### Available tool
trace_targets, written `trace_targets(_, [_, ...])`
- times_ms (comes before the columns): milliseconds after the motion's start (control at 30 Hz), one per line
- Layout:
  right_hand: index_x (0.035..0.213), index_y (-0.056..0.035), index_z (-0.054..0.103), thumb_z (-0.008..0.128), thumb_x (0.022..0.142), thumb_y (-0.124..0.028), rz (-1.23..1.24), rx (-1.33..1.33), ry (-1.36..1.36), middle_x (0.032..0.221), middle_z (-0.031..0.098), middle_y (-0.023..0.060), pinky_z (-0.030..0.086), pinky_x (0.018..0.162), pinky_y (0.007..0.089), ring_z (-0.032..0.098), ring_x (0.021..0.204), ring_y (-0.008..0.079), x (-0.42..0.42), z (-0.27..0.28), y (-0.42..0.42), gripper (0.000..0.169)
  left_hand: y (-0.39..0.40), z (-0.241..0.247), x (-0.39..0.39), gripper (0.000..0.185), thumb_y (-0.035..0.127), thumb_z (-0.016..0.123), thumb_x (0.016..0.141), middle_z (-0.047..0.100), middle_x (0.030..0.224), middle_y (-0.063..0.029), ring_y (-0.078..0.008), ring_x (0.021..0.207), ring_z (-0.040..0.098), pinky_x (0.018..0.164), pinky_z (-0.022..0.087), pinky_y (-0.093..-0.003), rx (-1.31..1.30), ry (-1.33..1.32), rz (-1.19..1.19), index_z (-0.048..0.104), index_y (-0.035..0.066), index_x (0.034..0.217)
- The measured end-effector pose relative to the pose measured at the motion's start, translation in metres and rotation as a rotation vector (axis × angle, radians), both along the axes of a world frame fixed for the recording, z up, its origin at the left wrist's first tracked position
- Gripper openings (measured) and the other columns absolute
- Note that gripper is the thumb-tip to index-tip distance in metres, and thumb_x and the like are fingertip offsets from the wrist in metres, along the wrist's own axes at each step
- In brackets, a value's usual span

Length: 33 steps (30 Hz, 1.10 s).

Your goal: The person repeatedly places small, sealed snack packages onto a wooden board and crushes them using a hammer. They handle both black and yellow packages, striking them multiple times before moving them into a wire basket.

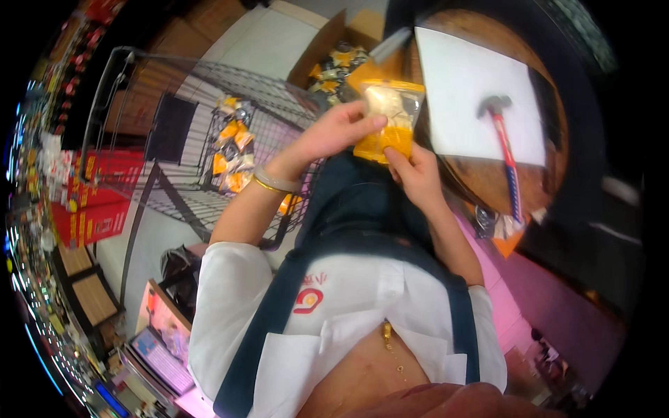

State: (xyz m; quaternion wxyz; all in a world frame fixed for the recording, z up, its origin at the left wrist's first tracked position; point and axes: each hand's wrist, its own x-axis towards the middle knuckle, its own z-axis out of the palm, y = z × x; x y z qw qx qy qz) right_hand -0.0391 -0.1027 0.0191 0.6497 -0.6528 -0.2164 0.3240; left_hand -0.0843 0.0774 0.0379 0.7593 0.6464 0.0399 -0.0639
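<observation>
A yellow and clear plastic packet (pixel 395 138) with pale pieces inside is held up in front of me. My left hand (pixel 347 128) grips its left side, thumb across the front. At its lower right edge, my right hand (pixel 416 168) pinches the packet between thumb and fingers. To the right, a hammer (pixel 499 128) with a red and blue handle lies on a white sheet (pixel 454 73) over a round wooden surface (pixel 475 183). Behind the packet, a cardboard box (pixel 319 52) contains several similar yellow and dark packets (pixel 329 73).
A metal shopping cart (pixel 204 68) stands at the left, with several yellow packets (pixel 230 141) in it. A red sign (pixel 99 198) is beyond it. More packaging (pixel 504 235) lies beside the hammer's handle end. A keyboard (pixel 162 360) is at the lower left.
</observation>
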Motion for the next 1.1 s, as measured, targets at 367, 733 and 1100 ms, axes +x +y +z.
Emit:
trace_targets(367, [0.086, -0.0016, 0.058, 0.051, 0.088, -0.025, -0.133, 0.057, 0.068, 0.062, 0.050, -0.0010, 0.034, 0.046, 0.0172, 0.043, 0.051, 0.0038, 0.012, -0.015, -0.060, 0.025, -0.057, -0.042, 0.023, 0.025, 0.025, 0.058, 0.084, 0.059, 0.079, 0.0010, -0.0045, 0.066, 0.049, 0.062, 0.043, -0.0190, -0.078, 0.052, -0.196, 0.059, 0.003, 0.095])
trace_targets(733, [0.087, -0.0008, 0.059, 0.056, 0.085, -0.025, -0.188, -0.189, 0.009, 0.064, 0.052, 0.0006, 0.038, 0.050, 0.0200, 0.047, 0.055, 0.0067, 0.023, -0.007, -0.072, 0.025, -0.070, -0.049, 0.031, 0.021, 0.023, 0.058, 0.084, 0.056, 0.074, 0.0009, -0.0053, 0.064, 0.050, 0.061, 0.042, -0.0182, -0.150, 0.089, -0.151, 0.058, 0.003, 0.090])
trace_targets(1100, [0.079, 0.0006, 0.049, 0.062, 0.077, -0.027, -0.657, -1.088, -1.091, 0.083, 0.052, 0.0155, 0.040, 0.066, 0.0395, 0.050, 0.079, 0.0325, 0.063, -0.014, -0.172, 0.030, -0.061, -0.067, 0.054, 0.025, 0.030, 0.059, 0.082, 0.053, 0.064, 0.0019, -0.0053, 0.056, 0.048, 0.054, 0.039, -0.0173, -0.105, 0.340, -0.144, 0.058, 0.006, 0.080])
